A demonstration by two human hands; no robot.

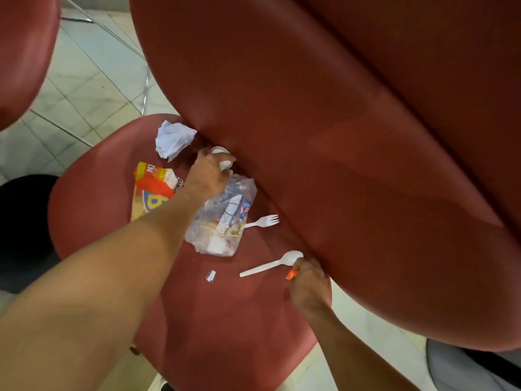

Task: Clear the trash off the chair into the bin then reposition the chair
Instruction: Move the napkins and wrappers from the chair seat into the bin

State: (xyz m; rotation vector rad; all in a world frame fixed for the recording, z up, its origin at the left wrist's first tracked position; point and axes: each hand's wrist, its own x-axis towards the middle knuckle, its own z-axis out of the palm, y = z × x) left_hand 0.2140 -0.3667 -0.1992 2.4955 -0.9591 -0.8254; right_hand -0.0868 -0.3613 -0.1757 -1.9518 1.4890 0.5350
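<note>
A: Red chair seat [93, 193] strewn with trash. Crumpled white tissue [173, 140] at the far edge, near the backrest [324, 114]. Orange-and-yellow wrapper [153, 180] beside it, half covered by the left forearm, print only partly readable.

B: Left hand [207, 176]?

A: Reaching to the crease between seat and backrest. Grip curled around small white cups [222, 158], one rim visible above the knuckles, another piece peeking between the fingers. Hard to say how many, or exactly how held; fingertips hidden behind the hand.

B: Below that?

A: Clear plastic bag [222, 218], crumpled, something printed and pale inside, contents blurred. Top end tucked under the left hand. White plastic fork [263, 221] just beside it, handle end lost behind the bag, tines toward the backrest.

B: Right hand [308, 283]?

A: At the near right of the seat, against the backrest. Grip pinching a small orange scrap [291, 275], mostly hidden in the fingers. White plastic spoon [272, 263] lying flat, bowl touching or just beside those fingertips; cannot tell which.

B: Anything else?

A: Tiny clear scrap [211, 276] near the spoon handle. Dark round shape [19, 232] at the left edge, on the tiled floor [84, 88], cut off by the frame, possibly the bin, too dim to confirm. Second red chair [22, 52] cropped at top left.
</note>
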